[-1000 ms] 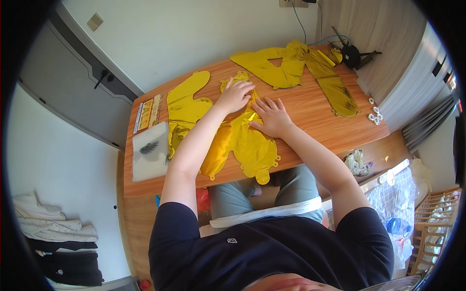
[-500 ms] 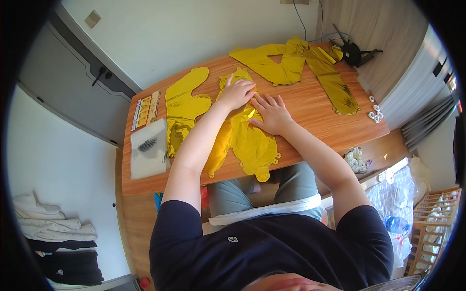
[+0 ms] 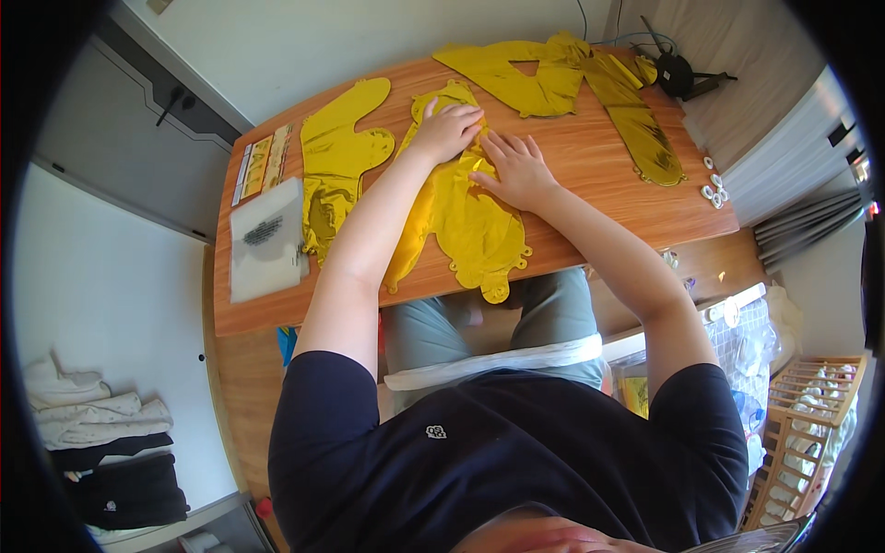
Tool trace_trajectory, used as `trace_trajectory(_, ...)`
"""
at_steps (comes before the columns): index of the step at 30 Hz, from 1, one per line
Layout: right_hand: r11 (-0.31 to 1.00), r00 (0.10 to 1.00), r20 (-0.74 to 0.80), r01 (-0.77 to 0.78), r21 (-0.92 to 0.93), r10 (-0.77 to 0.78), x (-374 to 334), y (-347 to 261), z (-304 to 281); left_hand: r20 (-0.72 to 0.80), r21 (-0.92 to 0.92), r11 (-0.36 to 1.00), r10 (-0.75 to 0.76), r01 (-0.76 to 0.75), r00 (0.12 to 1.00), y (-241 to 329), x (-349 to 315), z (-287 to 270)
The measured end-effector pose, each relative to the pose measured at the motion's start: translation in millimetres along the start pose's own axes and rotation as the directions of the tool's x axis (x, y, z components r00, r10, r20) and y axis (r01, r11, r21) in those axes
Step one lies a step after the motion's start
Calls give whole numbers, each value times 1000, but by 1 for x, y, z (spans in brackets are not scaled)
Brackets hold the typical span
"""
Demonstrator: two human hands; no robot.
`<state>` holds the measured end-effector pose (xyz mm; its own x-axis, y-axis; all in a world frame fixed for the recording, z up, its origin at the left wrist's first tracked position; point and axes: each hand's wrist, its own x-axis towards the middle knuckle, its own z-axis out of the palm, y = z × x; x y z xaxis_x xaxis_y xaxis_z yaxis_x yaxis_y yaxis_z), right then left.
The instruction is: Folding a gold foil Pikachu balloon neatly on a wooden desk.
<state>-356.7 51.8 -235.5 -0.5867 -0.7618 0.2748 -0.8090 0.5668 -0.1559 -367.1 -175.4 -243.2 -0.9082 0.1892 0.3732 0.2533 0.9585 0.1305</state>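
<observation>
At the middle of the counter (image 3: pixel 590 152), 1 gold foil shape (image 3: pixel 479 230) lies beneath the left hand (image 3: pixel 447 132), half-curled, grip undeterminable, and right hand (image 3: pixel 519 172), open. Uneven pressure could crease it; its overhanging near tab (image 3: pixel 495 288), if snagged, could drag it off.

Foil shapes (image 3: pixel 479 221) on table (image 3: pixel 599 180), rolls (image 3: pixel 717 200) right.

The view looks from the wearer's head (left of two side-by-side fisheyes), down past the shirt (image 3: pixel 516 442) and out across the table (image 3: pixel 590 157), near enough to frame left hand (image 3: pixel 447 132) and right hand (image 3: pixel 519 175), wide enough to reach the door (image 3: pixel 120 115).
</observation>
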Motion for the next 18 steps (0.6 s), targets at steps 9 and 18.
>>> trace_trajectory(9, 999, 1000, 13, -17, -43, 18, -4, -12, 3, -33, -14, 1000, -8, 7, 999, -1, 0, 2)
trace_trajectory(18, 995, 996, 14, -90, -46, 91, -13, -25, 7, -41, 30, 1000, 5, -4, 999, -3, 0, 6)
